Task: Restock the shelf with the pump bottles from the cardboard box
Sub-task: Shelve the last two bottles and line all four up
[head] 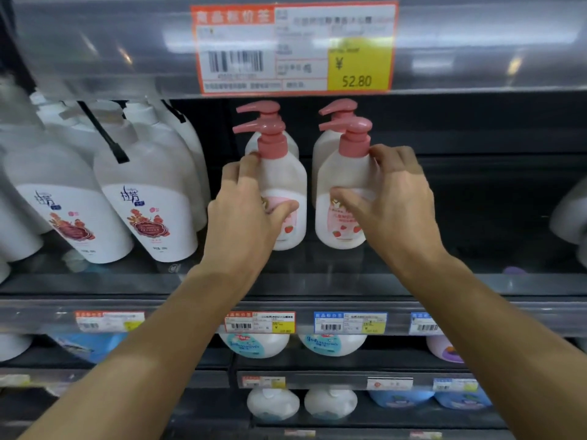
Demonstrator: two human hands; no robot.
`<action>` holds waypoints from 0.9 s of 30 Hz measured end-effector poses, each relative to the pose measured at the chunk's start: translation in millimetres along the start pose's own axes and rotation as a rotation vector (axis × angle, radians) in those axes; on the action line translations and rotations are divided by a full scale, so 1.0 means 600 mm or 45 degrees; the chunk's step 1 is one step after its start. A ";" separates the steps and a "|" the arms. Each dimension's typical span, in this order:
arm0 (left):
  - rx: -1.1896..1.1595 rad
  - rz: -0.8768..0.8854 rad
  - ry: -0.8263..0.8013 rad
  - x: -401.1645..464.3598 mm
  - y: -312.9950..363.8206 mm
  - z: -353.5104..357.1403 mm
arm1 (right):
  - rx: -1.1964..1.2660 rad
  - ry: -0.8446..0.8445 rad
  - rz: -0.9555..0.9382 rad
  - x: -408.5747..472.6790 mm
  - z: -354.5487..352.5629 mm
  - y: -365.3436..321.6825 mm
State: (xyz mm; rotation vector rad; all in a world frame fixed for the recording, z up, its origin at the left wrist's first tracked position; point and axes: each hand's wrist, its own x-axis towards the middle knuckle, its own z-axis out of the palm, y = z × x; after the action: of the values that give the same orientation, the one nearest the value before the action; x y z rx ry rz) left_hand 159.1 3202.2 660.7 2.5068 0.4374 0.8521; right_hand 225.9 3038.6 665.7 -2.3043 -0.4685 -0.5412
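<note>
Gripping pump bottles (pixel 287 192), left hand (pixel 244 211), right hand (pixel 394 198)

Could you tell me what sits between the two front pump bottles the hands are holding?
Nothing: in the head view only a narrow dark gap of shelf separates the left front bottle from the right front bottle.

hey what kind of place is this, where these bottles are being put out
Most likely a shop aisle, in the soap and body-care section. The shelf edges carry printed price tags with barcodes, one reading 52.80. Rows of matching pump bottles stand lined up, and each hand grips a front one.
</note>
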 end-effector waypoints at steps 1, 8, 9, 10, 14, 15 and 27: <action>0.001 -0.001 0.005 0.000 0.000 0.000 | 0.008 -0.003 0.002 -0.001 -0.001 0.000; -0.091 -0.004 -0.036 0.000 -0.004 -0.004 | 0.042 -0.038 0.023 0.002 -0.011 -0.004; -0.114 -0.013 -0.048 0.001 -0.004 -0.003 | 0.050 -0.054 0.041 0.002 -0.011 -0.005; -0.144 -0.026 -0.063 0.002 -0.004 -0.002 | 0.070 -0.072 0.066 0.001 -0.010 -0.005; -0.267 -0.075 -0.122 0.001 0.001 0.007 | 0.163 -0.125 0.128 -0.002 -0.009 -0.009; -0.265 -0.079 -0.133 0.001 0.001 0.007 | 0.163 -0.133 0.134 -0.003 -0.011 -0.010; -0.264 -0.063 -0.120 -0.029 0.003 -0.004 | 0.116 -0.206 0.140 -0.007 -0.038 -0.014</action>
State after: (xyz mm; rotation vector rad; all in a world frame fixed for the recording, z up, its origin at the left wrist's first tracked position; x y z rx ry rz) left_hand 144.6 3194.3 654.9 2.3246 0.3589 0.7179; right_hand 212.9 3027.2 683.5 -2.2801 -0.4309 -0.2760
